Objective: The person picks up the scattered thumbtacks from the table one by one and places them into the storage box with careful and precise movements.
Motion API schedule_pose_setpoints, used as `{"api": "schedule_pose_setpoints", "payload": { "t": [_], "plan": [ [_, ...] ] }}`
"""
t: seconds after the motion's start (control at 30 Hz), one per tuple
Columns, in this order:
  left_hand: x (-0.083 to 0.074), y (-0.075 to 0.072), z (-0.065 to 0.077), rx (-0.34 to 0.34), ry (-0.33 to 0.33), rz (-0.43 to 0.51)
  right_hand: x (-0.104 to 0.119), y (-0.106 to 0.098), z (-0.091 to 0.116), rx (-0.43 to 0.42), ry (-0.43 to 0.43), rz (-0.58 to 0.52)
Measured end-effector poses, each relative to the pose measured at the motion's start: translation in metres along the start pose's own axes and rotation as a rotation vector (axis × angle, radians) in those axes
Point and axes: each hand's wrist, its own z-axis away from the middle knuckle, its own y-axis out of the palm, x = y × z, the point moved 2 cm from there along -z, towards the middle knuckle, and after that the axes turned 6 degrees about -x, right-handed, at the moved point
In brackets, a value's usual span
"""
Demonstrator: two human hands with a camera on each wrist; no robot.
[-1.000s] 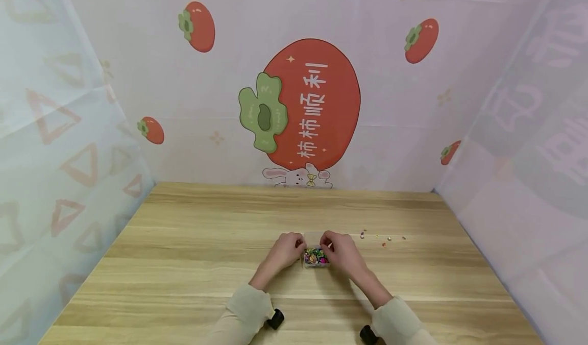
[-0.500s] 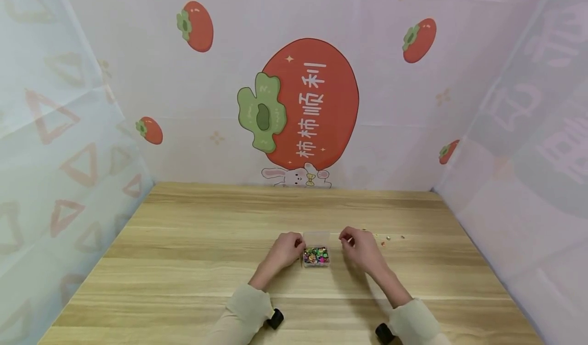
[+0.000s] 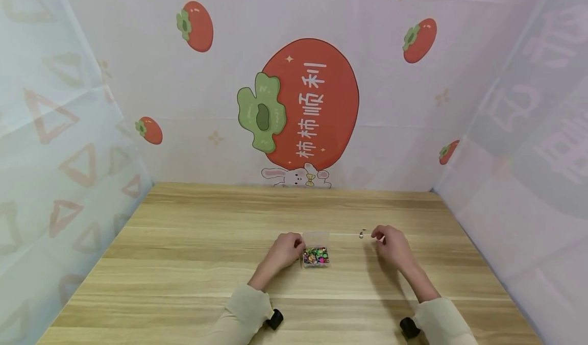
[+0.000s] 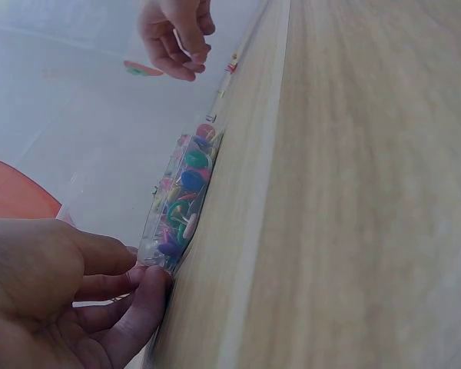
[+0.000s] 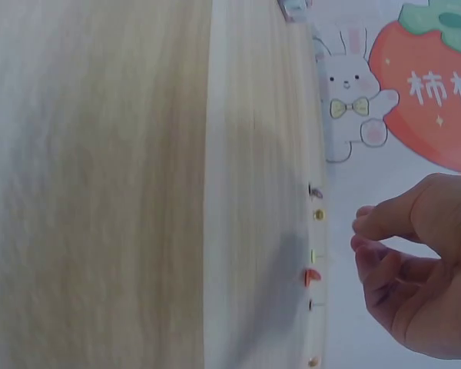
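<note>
A small clear plastic box (image 3: pixel 316 266) of colourful thumbtacks (image 4: pixel 192 181) sits on the table, its clear lid (image 3: pixel 316 239) folded back. My left hand (image 3: pixel 286 249) holds the box at its left side, thumb and fingers pinching the corner in the left wrist view. Off to the right, my right hand (image 3: pixel 394 244) hovers with loosely bent fingers. No object shows between its fingertips (image 5: pixel 363 223). Loose thumbtacks (image 3: pixel 361 235) lie just left of that hand in the head view; a red thumbtack (image 5: pixel 313 277) and several others line up below it in the right wrist view.
The wooden table (image 3: pixel 206 284) spreads around the box. Patterned cloth walls stand at the back (image 3: pixel 386 130) and on both sides. Dark wrist cameras (image 3: pixel 274 319) sit at both cuffs.
My right hand has moved right, from above the box to over the loose thumbtacks, covering some in the head view. My left hand has stayed at the box.
</note>
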Motion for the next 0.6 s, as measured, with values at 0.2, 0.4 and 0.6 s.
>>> {"api": "schedule_pose_setpoints", "payload": {
  "t": [0.2,0.4,0.6],
  "plan": [
    [0.000,-0.001,0.000,-0.001,0.004,0.001,-0.015,-0.002,-0.003,0.068,0.011,0.042],
    [0.001,0.000,0.000,-0.001,0.005,-0.004,-0.022,-0.001,-0.006,0.128,0.023,0.045],
    [0.002,0.000,0.000,0.003,0.008,-0.005,-0.027,0.001,-0.006,0.151,0.048,0.068]
  ]
}}
